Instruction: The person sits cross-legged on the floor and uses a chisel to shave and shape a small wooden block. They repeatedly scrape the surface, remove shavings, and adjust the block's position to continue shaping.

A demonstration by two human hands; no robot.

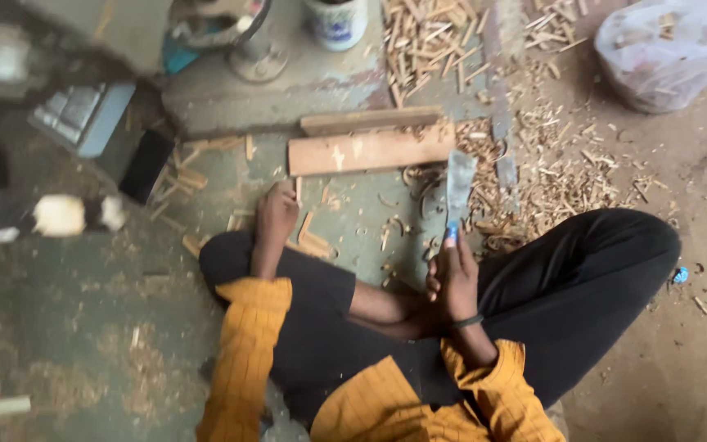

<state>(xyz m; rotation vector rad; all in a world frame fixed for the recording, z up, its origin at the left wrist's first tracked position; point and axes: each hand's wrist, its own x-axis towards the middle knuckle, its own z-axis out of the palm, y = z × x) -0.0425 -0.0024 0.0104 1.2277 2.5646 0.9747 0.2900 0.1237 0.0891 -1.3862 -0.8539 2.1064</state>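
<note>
Steel blade: flat knife (459, 190), upright, gripped in the closed right hand (454, 281).
Left hand (275, 214): fingers curled down at wood pieces (314, 244) on the floor; grip unclear.
Plank (370, 151): farther off.

Dusty concrete floor (697, 164), scattered wood shavings (558, 180), plastic bag (668, 49)

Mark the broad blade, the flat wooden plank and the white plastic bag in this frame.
Broad blade (459, 187), head view: middle of the flat metal, above the right hand (452, 278).
Flat wooden plank (370, 152), head view: centre of its top face.
White plastic bag (671, 51), head view: middle of its bulging side.
</note>
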